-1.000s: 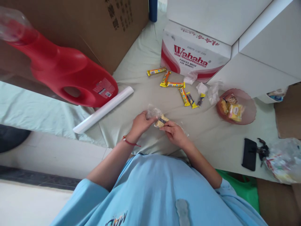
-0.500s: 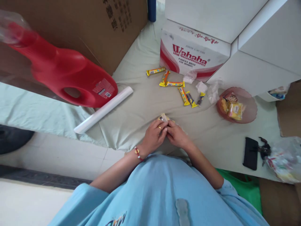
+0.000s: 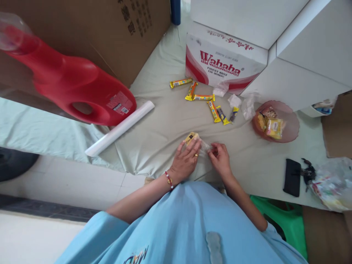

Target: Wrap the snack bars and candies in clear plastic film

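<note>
Left hand (image 3: pixel 187 161) lay fingers-down on yellow snack packet (image 3: pixel 191 137), half curled, gripping it against cloth (image 3: pixel 154 139). Packet poked out at hand's 12 o'clock. Right hand (image 3: pixel 220 160) pinched tight on clear wrap (image 3: pixel 205 147), which ran toward its 9 o'clock and touched packet. Loose snack bars (image 3: pixel 213 110) at 12 o'clock of hands, pink bowl (image 3: pixel 291 125) at 2, white roll (image 3: pixel 121 127) at 10.

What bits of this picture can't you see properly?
Head view only.
Small snack packet: partly covered by the left hand, print unreadable.
Clear wrapper: the right hand hides its end.
Red jug: top blurred, at the left edge.
Plastic bag: cut off by the right edge.
</note>
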The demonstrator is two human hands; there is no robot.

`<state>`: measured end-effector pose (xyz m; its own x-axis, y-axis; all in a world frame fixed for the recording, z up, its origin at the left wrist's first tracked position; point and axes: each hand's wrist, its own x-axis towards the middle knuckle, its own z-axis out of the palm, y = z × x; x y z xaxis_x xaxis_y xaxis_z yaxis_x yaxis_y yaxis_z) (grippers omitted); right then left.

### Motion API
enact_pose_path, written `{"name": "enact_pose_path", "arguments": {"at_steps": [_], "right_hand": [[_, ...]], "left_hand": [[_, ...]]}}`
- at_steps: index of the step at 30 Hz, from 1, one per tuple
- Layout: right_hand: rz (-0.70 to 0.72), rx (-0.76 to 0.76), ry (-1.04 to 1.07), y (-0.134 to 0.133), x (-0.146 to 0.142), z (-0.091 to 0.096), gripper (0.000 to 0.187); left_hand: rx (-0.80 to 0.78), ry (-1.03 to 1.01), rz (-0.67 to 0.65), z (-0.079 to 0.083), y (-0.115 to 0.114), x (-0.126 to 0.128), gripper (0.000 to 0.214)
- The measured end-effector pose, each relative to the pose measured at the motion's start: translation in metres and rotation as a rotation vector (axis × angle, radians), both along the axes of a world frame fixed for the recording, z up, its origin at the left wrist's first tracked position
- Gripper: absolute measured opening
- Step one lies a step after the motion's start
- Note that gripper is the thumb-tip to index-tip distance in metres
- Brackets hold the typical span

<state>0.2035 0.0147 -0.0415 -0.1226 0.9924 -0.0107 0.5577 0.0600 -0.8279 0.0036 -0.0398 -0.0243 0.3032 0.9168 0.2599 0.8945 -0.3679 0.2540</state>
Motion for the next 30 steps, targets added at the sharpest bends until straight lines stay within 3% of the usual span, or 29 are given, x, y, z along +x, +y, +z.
{"name": "enact_pose_path", "arguments": {"at_steps": [3,7,10,12,16,21,24,28,30], "right_hand": [[-0.030,-0.062,0.103,-0.002,-0.004,0.003,0.035],[-0.037,-0.436,0.419,-0.005,-0.002,0.015,0.039],[-0.025,-0.625,0.451,-0.002,0.010,0.021,0.045],[-0.057,-0.540,0.331,0.004,0.020,0.020,0.047],[-0.094,-0.127,-0.054,0.013,0.027,0.012,0.049],[0.090,0.086,-0.308,0.003,0.012,0.004,0.030],[0.140,0.117,-0.221,-0.002,0.007,0.009,0.019],[0.093,-0.089,-0.036,0.009,-0.003,0.031,0.024],[0.093,-0.121,0.023,0.021,-0.018,0.040,0.024]], "left_hand": [[-0.042,-0.018,-0.059,0.001,0.006,-0.002,0.051],[-0.105,-0.064,-0.044,0.002,0.010,-0.012,0.053],[-0.119,-0.095,-0.006,-0.002,0.010,-0.022,0.059],[-0.125,-0.104,-0.003,-0.007,0.008,-0.027,0.063],[-0.146,-0.103,-0.011,-0.014,0.005,-0.028,0.063],[-0.166,-0.089,-0.005,-0.013,0.003,-0.024,0.062],[-0.181,-0.079,-0.011,-0.012,0.003,-0.024,0.061],[-0.203,-0.071,-0.016,-0.009,0.001,-0.023,0.059],[-0.201,-0.072,-0.012,-0.008,0.001,-0.021,0.058]]}}
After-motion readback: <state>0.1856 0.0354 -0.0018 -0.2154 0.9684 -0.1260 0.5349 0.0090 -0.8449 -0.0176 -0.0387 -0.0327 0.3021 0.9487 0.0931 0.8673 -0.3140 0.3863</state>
